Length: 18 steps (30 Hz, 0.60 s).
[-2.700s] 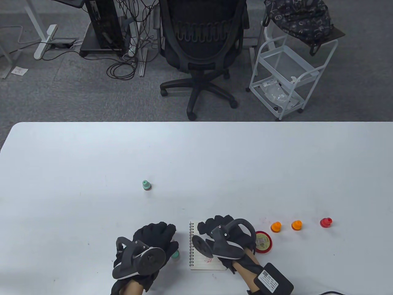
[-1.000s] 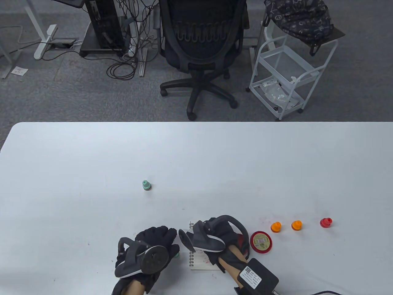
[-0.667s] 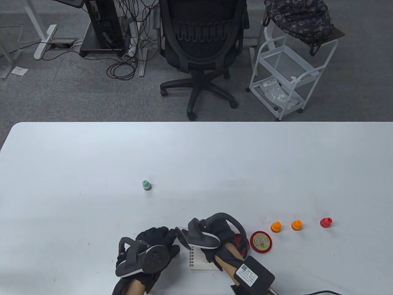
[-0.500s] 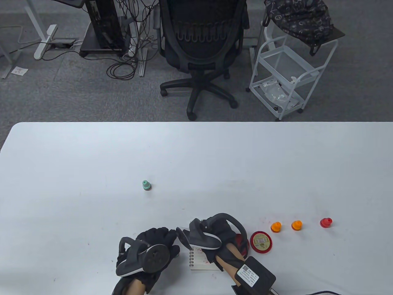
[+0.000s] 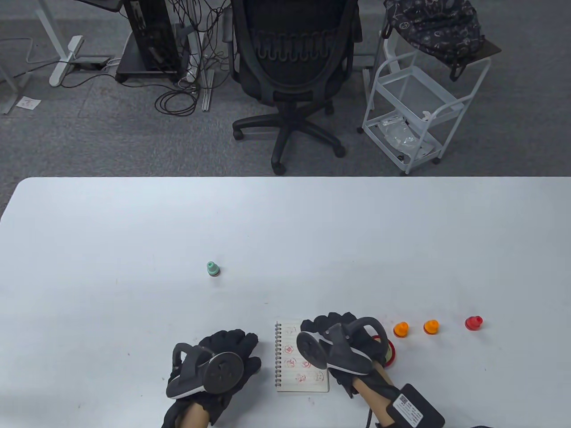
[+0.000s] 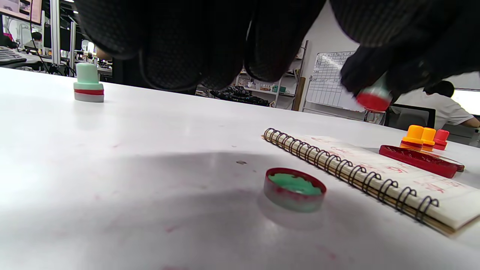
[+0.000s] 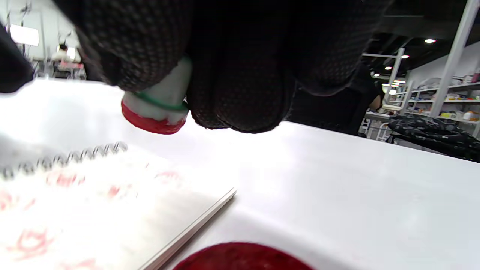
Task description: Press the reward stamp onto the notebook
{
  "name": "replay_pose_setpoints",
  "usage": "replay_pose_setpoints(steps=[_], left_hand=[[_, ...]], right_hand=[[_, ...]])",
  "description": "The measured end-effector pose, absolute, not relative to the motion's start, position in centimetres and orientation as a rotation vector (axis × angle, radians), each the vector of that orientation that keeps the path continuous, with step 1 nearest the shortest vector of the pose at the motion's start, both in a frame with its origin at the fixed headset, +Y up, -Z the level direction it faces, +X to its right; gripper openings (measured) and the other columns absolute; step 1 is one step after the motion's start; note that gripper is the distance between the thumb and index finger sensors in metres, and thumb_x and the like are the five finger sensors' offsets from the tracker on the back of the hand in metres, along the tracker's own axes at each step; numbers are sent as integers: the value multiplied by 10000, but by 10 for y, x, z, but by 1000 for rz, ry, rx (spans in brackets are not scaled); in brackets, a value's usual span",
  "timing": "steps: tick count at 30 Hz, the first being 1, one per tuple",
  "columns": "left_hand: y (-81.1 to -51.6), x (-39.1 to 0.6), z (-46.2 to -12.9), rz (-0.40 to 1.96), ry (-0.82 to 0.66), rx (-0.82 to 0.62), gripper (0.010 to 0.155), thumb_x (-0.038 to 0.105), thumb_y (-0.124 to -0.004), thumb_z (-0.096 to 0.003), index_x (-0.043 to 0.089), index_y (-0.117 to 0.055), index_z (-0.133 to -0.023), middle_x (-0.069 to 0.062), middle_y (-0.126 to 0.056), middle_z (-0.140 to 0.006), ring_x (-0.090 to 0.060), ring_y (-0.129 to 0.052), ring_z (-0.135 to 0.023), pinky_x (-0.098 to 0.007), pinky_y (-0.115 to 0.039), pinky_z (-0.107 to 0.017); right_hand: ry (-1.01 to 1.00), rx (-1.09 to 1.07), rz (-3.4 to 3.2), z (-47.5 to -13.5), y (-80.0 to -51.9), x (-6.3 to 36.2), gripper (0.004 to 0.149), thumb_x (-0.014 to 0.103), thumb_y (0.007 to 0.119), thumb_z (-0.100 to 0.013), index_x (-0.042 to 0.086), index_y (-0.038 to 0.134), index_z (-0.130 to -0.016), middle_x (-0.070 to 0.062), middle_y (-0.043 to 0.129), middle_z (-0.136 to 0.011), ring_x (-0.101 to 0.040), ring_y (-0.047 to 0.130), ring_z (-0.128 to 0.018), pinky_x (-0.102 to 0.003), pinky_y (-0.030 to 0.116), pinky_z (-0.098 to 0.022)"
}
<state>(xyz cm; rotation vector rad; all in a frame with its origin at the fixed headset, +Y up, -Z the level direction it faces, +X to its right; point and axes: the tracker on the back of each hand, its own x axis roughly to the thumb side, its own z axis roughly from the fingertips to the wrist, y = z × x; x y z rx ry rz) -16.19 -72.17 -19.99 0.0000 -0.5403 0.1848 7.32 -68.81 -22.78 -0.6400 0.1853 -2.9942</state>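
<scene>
Half a second ago the right hand (image 5: 341, 345) sat over the upper left part of the notebook (image 5: 301, 356); it has since swung to the right, off the page toward the red ink pad (image 6: 420, 161), and the page now shows its rows of red prints. The left hand (image 5: 218, 363) has stayed put at the lower left of centre.

The white table (image 5: 285, 232) fills the lower half of the table view. The notebook lies open near the bottom centre, coil binding on its left side. In the right wrist view the right hand's fingers (image 7: 240, 75) pinch a small stamp (image 7: 155, 108), white-bodied with a green ring and red face, held in the air above the notebook's right edge and touching nothing. The left hand's fingers (image 6: 195, 41) hang loosely curled over the table, holding nothing.

This looks like the gap between prints: the stamp is lifted, probably heading for more ink. The next move calls for a flat press on the pad, then a straight drop onto a bare patch of page.

The pad lies open, just right of the notebook. A small round cap (image 6: 294, 189) sits rim-up beside the coil, green inside, nothing in it. Spare stamps stand apart: one green (image 5: 213, 269), two orange (image 5: 401, 329), one red (image 5: 473, 322).
</scene>
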Motion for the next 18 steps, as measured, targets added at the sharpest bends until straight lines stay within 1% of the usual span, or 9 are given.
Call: replay_pose_setpoints(steps=[3, 5, 6, 7, 8, 9, 11, 15, 18], left_hand=[[-722, -163, -199, 180, -536, -7, 618, 491, -724, -523, 116, -815, -1005, -184, -820, -992, -478, -840, -804, -607, -701, -605], [-722, -163, -199, 179, -535, -8, 623, 493, -728, -520, 116, -810, -1009, -183, -817, -994, -478, -839, -806, -609, -699, -606], [-723, -162, -200, 177, -534, -13, 627, 495, -730, -519, 117, -804, -1014, -182, -812, -999, -480, -835, -809, -609, -697, -608], [-724, -161, -201, 173, -535, -29, 634, 497, -734, -517, 114, -799, -1019, -187, -807, -1002, -484, -831, -812, -611, -694, -610], [-725, -161, -201, 167, -535, -46, 639, 499, -737, -517, 116, -788, -1026, -190, -798, -1009, -485, -824, -818, -612, -689, -614], [-728, -159, -202, 157, -538, -74, 663, 509, -743, -512, 117, -764, -1045, -192, -778, -1024, -490, -807, -834, -618, -677, -622], [-733, -157, -204, 139, -539, -129, 696, 516, -761, -502, 118, -725, -1072, -199, -742, -1049, -499, -780, -856, -624, -659, -636], [-743, -155, -208, 119, -544, -213, 749, 520, -788, -485, 107, -675, -1100, -205, -695, -1076, -517, -725, -898, -643, -617, -660], [-751, -153, -212, 137, -543, -275, 751, 507, -811, -474, 98, -682, -1091, -204, -684, -1071, -518, -700, -903, -649, -596, -667]], right_hand=[[302, -594, -3141, -220, -677, 101, 471, 371, 836, -310, 322, 844, -778, 38, 973, -744, -157, 1037, -561, -365, 860, -479], [428, -555, -3328, -215, -683, 121, 468, 369, 834, -318, 311, 843, -783, 27, 970, -746, -165, 1034, -555, -369, 857, -474], [464, -534, -3409, -213, -693, 129, 469, 361, 839, -323, 294, 849, -786, 10, 973, -742, -178, 1033, -550, -378, 854, -469], [404, -545, -3432, -215, -700, 132, 467, 347, 845, -328, 274, 860, -789, -17, 977, -741, -204, 1031, -549, -393, 850, -465], [306, -538, -3397, -215, -704, 134, 471, 347, 842, -330, 284, 848, -797, -7, 972, -752, -200, 1029, -565, -393, 848, -477], [284, -503, -3317, -216, -705, 137, 464, 357, 835, -332, 296, 849, -792, 7, 968, -757, -184, 1029, -573, -382, 851, -484], [413, -512, -3248, -216, -704, 140, 465, 362, 832, -328, 300, 849, -788, 12, 971, -751, -177, 1032, -562, -377, 856, -478], [379, -558, -3286, -218, -705, 137, 465, 361, 831, -330, 297, 848, -790, 10, 969, -753, -179, 1031, -567, -379, 854, -477], [377, -583, -3235, -216, -704, 135, 464, 365, 829, -333, 298, 847, -792, 12, 970, -754, -178, 1032, -569, -378, 855, -479]])
